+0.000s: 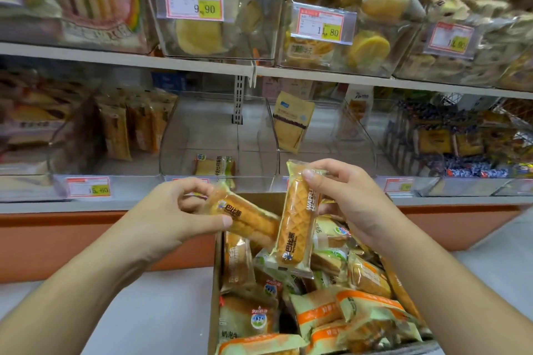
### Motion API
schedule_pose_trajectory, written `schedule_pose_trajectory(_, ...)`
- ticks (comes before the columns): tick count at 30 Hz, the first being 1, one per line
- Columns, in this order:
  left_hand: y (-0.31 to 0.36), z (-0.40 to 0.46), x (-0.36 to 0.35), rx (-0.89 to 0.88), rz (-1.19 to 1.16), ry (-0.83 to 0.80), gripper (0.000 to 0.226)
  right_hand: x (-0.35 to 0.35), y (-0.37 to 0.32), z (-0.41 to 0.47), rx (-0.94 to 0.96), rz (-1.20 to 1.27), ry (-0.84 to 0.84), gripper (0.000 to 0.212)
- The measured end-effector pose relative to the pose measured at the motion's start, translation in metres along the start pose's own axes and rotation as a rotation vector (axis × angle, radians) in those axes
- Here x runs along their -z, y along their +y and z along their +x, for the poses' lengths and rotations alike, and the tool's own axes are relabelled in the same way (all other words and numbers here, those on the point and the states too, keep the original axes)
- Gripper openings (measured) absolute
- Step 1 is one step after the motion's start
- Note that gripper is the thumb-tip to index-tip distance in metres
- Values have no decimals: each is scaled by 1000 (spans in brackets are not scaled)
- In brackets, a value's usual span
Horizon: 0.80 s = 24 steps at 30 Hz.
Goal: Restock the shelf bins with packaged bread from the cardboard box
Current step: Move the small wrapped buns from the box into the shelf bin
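Waffle pack (297, 216) hangs below right hand (343, 199) grip.

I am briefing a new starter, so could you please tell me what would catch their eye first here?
First, the two waffle packs held up at centre: the left hand grips one pack lying slanted, the right hand pinches another upright. Below them sits the cardboard box crammed with packaged bread. Behind, a clear shelf bin holds one pack.

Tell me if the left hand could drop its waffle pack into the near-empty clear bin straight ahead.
Probably yes: the left hand holds its waffle pack just below that clear bin, whose open top looks unobstructed.
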<state>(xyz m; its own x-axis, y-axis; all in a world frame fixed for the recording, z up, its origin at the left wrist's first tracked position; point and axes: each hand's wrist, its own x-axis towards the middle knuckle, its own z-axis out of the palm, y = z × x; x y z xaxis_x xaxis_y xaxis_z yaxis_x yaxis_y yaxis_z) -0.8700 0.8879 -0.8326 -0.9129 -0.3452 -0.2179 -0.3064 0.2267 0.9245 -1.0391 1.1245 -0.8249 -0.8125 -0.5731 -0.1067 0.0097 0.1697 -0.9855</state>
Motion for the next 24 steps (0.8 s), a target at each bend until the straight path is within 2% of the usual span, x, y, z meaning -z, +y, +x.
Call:
schedule_pose_trajectory(3, -4, 0, 9, -35, -48, 71, 28, -6, -1, 2, -13, 7, -6, 23)
schedule_pose_trajectory(9, -4, -4, 18, -66, -152, 98, 15, -24, -9, 5, -9, 38, -28, 22)
schedule_pose_trajectory(17, -1, -8, 43, 14, -461, 101, 26, -63, -32, 15, 37, 23, -72, 16)
schedule_pose_trajectory(24, -14, -3, 83, 30, -405, 168, 36, -137, -56, 51, 32, -72, -152, 24)
